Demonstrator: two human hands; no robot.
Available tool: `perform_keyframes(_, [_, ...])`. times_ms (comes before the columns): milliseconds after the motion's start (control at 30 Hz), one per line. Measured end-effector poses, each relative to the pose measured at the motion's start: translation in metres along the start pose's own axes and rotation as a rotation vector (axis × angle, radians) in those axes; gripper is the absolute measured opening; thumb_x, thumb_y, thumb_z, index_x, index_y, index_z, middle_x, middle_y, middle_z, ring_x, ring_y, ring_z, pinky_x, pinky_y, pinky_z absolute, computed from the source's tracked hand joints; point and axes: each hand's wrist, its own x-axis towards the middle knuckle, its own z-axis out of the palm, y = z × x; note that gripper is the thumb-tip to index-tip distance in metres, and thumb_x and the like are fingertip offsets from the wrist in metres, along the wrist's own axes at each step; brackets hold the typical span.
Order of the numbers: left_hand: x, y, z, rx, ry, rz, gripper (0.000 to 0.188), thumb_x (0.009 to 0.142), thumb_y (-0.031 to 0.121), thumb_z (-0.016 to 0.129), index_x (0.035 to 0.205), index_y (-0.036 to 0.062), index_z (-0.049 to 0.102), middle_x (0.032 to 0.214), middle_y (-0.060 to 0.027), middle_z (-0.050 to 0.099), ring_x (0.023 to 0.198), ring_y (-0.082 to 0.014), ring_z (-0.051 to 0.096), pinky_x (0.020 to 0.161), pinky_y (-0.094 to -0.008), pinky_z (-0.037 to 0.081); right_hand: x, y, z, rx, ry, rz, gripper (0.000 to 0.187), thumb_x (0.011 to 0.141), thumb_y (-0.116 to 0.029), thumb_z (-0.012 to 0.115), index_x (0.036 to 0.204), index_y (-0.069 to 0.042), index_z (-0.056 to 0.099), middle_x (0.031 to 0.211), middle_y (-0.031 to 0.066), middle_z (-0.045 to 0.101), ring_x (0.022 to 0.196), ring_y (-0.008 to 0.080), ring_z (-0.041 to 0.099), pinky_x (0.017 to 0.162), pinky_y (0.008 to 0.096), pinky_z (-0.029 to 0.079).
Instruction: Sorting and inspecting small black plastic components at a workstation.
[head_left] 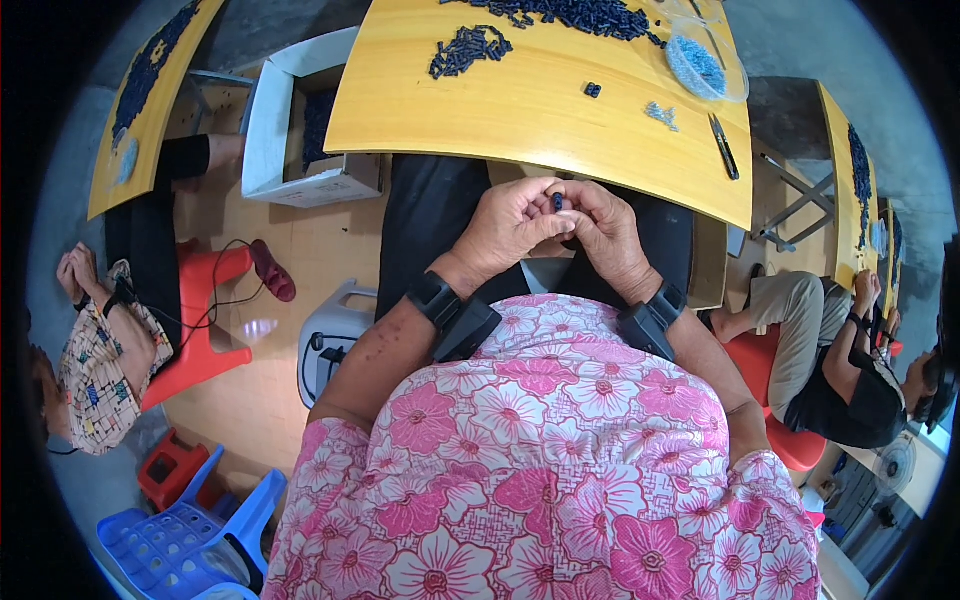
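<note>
Just off the near edge of the yellow table (pixel 450 110), my left hand (pixel 505 228) and my right hand (pixel 607 238) meet in front of my lap. Their thumbs and fingers are pinched around a small dark, tube-like piece (pixel 557 202). Its lower end is partly covered by fingertips. On the table lie a small heap of similar dark pieces (pixel 470 52) and a bigger dark pile (pixel 580 14) behind it. A short dark piece or pair (pixel 592 90) lies apart, near a few small clear-blue bits (pixel 661 115).
A clear plastic bowl (pixel 697 66) of light blue bits stands at the table's right. Black thread snips (pixel 724 148) lie near the right edge. Left of the table is an open white carton (pixel 270 130). People sit at yellow tables on both sides; a grey stool (pixel 335 340) stands lower left.
</note>
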Motion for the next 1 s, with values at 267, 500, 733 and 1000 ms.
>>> perform_keyframes(267, [-0.0026, 0.0002, 0.0022, -0.05, 0.023, 0.008, 0.031, 0.086, 0.012, 0.066, 0.109, -0.0055, 0.055, 0.082, -0.0035, 0.062, 0.075, -0.0072, 0.062, 0.068, -0.0218, 0.052, -0.0007, -0.0031, 0.0037, 0.121, 0.003, 0.037, 0.026, 0.084, -0.002, 0.057, 0.11, -0.001, 0.059, 0.084, 0.0079, 0.062, 0.074, 0.0106, 0.06, 0.067, 0.0252, 0.051])
perform_keyframes(500, [-0.0043, -0.0012, 0.002, -0.039, 0.04, 0.036, 0.035, 0.086, 0.011, 0.065, 0.114, -0.0067, 0.053, 0.085, -0.0043, 0.061, 0.075, -0.0076, 0.061, 0.068, -0.0224, 0.053, 0.0004, 0.0004, 0.0039, 0.067, -0.007, 0.05, 0.025, 0.084, -0.003, 0.057, 0.109, -0.001, 0.059, 0.083, 0.0063, 0.062, 0.074, 0.0104, 0.06, 0.068, 0.0252, 0.051])
perform_keyframes(733, [-0.0047, -0.0015, 0.0035, -0.217, 0.06, -0.011, 0.036, 0.086, 0.007, 0.065, 0.116, -0.007, 0.053, 0.087, -0.0044, 0.059, 0.075, -0.0083, 0.06, 0.066, -0.0226, 0.053, 0.0015, -0.0042, 0.0052, 0.119, -0.014, 0.069, 0.026, 0.084, -0.002, 0.056, 0.11, 0.0, 0.059, 0.088, 0.0076, 0.063, 0.077, 0.0112, 0.06, 0.071, 0.0262, 0.051])
perform_keyframes(1000, [-0.0045, -0.0065, 0.004, -0.072, 0.077, 0.016, 0.036, 0.085, 0.007, 0.066, 0.116, -0.0063, 0.053, 0.085, -0.004, 0.059, 0.073, -0.0089, 0.06, 0.065, -0.0229, 0.053, -0.0008, 0.0018, 0.0083, 0.149, -0.006, 0.061, 0.026, 0.084, -0.001, 0.051, 0.109, 0.001, 0.059, 0.086, 0.007, 0.063, 0.075, 0.0098, 0.059, 0.07, 0.025, 0.05])
